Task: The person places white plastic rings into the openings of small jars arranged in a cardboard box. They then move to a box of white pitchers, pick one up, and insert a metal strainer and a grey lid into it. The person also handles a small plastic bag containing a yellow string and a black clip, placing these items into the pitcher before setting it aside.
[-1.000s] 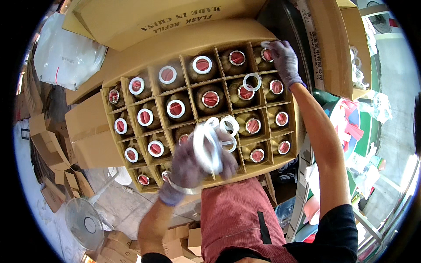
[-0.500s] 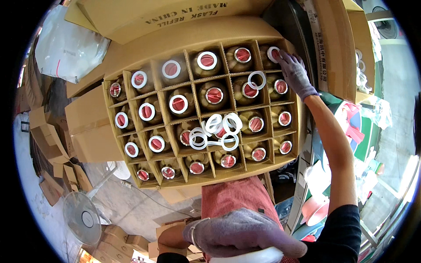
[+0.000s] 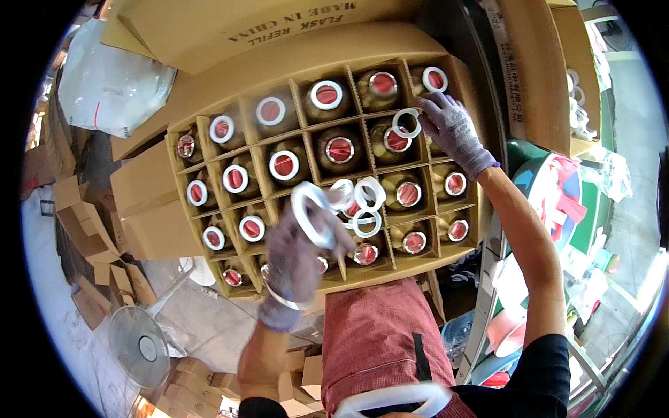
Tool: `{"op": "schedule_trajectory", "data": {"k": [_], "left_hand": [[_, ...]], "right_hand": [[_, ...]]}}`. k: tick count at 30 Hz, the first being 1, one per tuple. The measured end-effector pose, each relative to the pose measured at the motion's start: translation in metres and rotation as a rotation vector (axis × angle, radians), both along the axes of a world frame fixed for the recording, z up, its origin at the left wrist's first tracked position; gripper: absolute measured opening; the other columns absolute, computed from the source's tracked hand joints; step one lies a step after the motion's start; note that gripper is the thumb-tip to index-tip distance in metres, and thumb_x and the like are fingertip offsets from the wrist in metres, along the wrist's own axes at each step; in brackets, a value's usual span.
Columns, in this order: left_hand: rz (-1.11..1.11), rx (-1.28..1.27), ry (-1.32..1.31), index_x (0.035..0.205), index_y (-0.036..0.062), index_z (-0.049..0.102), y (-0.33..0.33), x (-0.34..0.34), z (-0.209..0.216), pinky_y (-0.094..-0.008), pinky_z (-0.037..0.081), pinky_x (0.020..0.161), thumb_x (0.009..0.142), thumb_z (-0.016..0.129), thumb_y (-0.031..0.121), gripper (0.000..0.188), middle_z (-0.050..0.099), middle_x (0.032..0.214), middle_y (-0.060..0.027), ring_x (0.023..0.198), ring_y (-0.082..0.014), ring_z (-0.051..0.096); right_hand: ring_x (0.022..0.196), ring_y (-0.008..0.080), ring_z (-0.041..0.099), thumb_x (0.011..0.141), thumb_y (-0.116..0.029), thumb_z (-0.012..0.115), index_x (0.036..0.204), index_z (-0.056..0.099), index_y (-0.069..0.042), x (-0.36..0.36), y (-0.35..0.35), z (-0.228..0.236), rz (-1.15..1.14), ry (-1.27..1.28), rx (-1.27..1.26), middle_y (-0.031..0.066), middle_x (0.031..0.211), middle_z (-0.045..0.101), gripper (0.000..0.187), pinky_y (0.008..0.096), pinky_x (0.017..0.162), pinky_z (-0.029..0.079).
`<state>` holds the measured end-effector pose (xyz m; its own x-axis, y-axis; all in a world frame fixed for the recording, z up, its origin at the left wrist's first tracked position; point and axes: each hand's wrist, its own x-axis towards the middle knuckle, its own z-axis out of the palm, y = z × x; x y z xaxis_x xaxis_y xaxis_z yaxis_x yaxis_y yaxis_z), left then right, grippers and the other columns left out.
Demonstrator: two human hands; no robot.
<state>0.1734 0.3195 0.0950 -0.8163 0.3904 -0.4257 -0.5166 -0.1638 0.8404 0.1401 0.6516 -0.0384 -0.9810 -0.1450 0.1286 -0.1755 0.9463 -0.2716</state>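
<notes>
A divided cardboard carton (image 3: 209, 164) holds rows of glass flask liners (image 3: 339, 150) with red stuffing in their mouths. White rings sit around several mouths, including the far-right one (image 3: 435, 79). My left hand (image 3: 293, 251), gloved and smeared by motion, carries a white ring (image 3: 306, 216) over the carton's front half. My gloved right hand (image 3: 449, 129) has its fingertips closed on the edge of another white ring (image 3: 395, 124), above a liner in the second row. Loose white rings (image 3: 369, 194) lie in a heap near the middle, over the third row.
A clear plastic bag (image 3: 111, 76) lies at the far left, and a pedestal fan (image 3: 143, 345) stands below it. Cardboard boxes (image 3: 83, 216) are on the left. An open carton (image 3: 540, 76) with white rings is at the right, beside a table with pink pieces (image 3: 571, 209).
My left hand has moved up from near my body to the carton, a white ring with it. My right hand has left the far-right liner's mouth and come down-left to a ring.
</notes>
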Motion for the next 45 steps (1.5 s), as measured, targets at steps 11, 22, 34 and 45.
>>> {"op": "schedule_trajectory", "data": {"k": [11,22,34,45], "left_hand": [[0.458,-0.928,0.171,0.101,0.0006,0.065,-0.223,-0.209,-0.129,-0.0272,0.047,0.047,0.095,0.060,0.023,0.024,0.066,0.076,-0.0068,0.055,-0.0124,0.059],[-0.220,-1.665,0.381,0.105,0.0035,0.067,-0.243,-0.233,-0.173,-0.0492,0.051,0.080,0.092,0.057,0.036,0.036,0.070,0.086,-0.0224,0.086,-0.0413,0.066],[-0.241,-0.729,0.255,0.096,0.0014,0.070,-0.100,-0.108,-0.024,-0.0316,0.051,0.072,0.101,0.049,0.034,0.039,0.069,0.086,-0.0086,0.074,-0.0198,0.066],[-0.669,0.694,-0.352,0.101,0.0023,0.070,-0.084,0.011,0.066,-0.0311,0.053,0.078,0.094,0.057,0.016,0.019,0.068,0.099,-0.0143,0.089,-0.0268,0.066]], "right_hand": [[0.092,0.0361,0.065,0.088,-0.014,0.065,0.106,0.064,-0.008,-0.039,-0.014,0.015,-0.242,0.007,-0.096,0.0158,0.098,0.067,0.019,0.0426,0.077,0.052],[0.114,0.0356,0.055,0.085,-0.010,0.066,0.121,0.059,-0.009,-0.056,-0.058,-0.026,-0.133,-0.080,0.160,0.0166,0.123,0.054,0.037,0.0440,0.099,0.046],[0.118,0.0400,0.055,0.083,-0.012,0.071,0.109,0.068,-0.010,-0.068,-0.045,-0.023,-0.061,-0.130,0.101,0.0198,0.134,0.055,0.026,0.0464,0.100,0.046],[0.136,0.0450,0.039,0.093,-0.038,0.063,0.152,0.028,-0.015,-0.045,-0.050,-0.035,0.081,-0.093,0.223,0.0273,0.149,0.035,0.072,0.0544,0.115,0.026]]}}
